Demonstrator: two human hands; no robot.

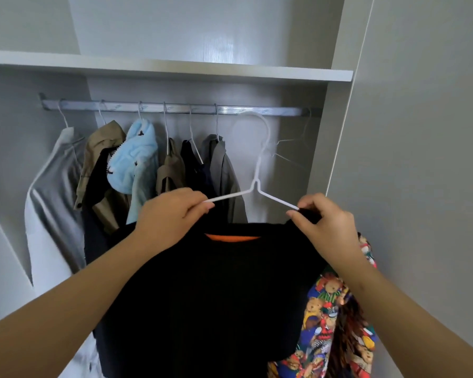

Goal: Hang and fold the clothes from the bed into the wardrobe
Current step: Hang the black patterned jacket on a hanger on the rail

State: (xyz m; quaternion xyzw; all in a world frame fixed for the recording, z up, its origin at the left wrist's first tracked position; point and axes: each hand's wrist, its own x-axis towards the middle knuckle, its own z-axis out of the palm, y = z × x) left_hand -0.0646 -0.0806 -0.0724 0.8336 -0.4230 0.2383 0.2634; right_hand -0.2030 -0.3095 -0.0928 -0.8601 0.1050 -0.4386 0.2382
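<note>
Black top (pixel 202 282): we are pinching the white hanger (pixel 255 186) with left hand (pixel 172 214) and right hand (pixel 321 223), levelling it to hook the rail (pixel 175 107) above.

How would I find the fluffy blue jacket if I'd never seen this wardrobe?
Look under the white shelf at the metal rail of hanging clothes. The fluffy jacket hangs third from the left, between a tan coat and a brown garment. It is the only pale blue, fuzzy one.

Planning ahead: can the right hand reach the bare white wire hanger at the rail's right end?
Likely yes once freed: the bare wire hanger hangs clear, but the right hand pinches black fabric.
</note>
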